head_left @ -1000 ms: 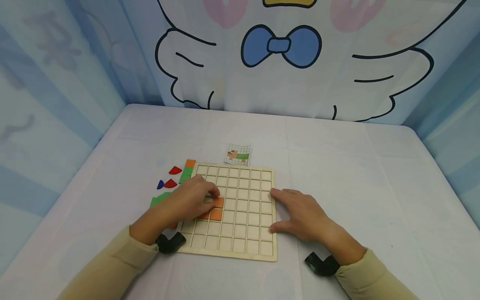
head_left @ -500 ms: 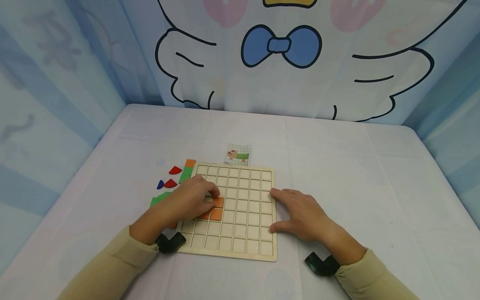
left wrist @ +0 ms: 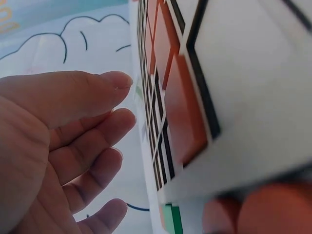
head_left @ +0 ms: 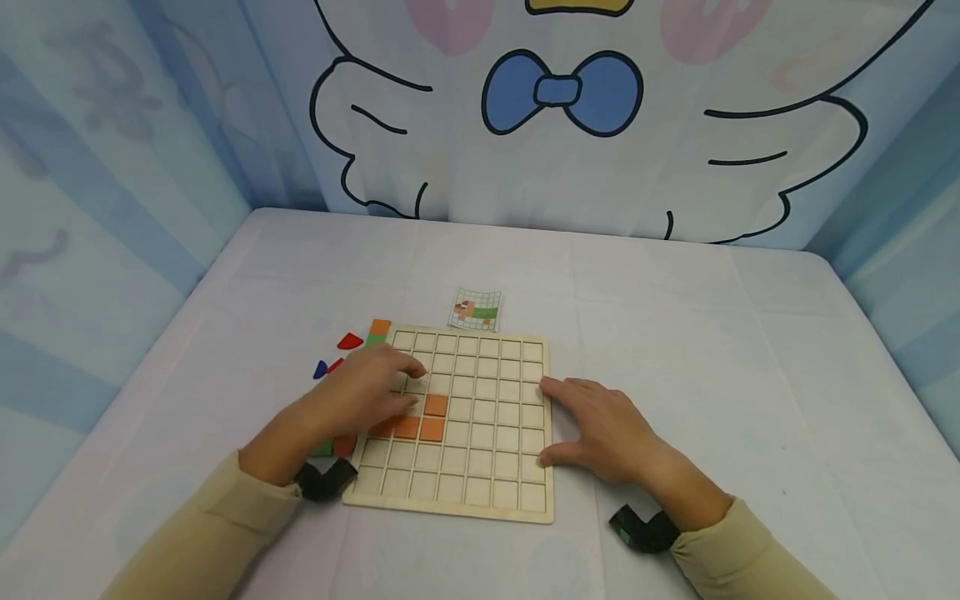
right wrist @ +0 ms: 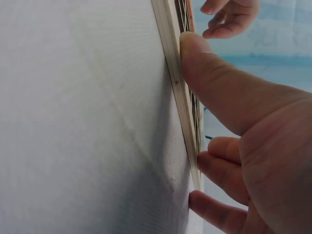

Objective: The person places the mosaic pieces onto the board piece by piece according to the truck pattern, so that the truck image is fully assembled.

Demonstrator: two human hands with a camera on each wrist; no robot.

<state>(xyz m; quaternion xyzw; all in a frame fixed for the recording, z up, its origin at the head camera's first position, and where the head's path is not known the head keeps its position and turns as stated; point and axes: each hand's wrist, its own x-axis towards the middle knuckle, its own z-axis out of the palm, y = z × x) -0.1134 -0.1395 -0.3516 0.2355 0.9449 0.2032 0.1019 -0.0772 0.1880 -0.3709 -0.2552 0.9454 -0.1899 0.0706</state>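
Pale blue and white curtains [head_left: 555, 175] enclose the bench [head_left: 720, 350] at its far edge and both sides, a large blue bow tie [head_left: 562, 92] being printed on the far one. At the centre of the work, my left hand [head_left: 367, 387] hovers over the left part of a wooden grid board [head_left: 496, 436], its fingers gently bent, its thumb apart from them, gripping nothing; in the left wrist view the tips are clear of the board's face. My right hand [head_left: 603, 425] is spread, fingers and thumb touching the board's right rim. The board lies flat, slightly nearer the bench's left edge than its right. Four orange tiles [head_left: 432, 429] sit in its cells: three form a row from the board's left side, and the fourth lies just beyond the rightmost, toward the bench's far edge. Beige sleeves [head_left: 217, 512] and black wrist devices [head_left: 645, 529] appear on both arms. Loose on the bench, beside the board's far left corner, are a spare orange tile [head_left: 380, 327] and a green tile [head_left: 376, 340]. Toward the bench's left edge lie two red pieces [head_left: 350, 341], one partly hidden by my left hand, and a blue piece [head_left: 320, 369]. Near my left wrist, further tiles [head_left: 344, 446], orange and green, are partly covered. Between the board and the bench's far edge lies a printed card [head_left: 476, 309] bearing a gridded orange-and-green figure.
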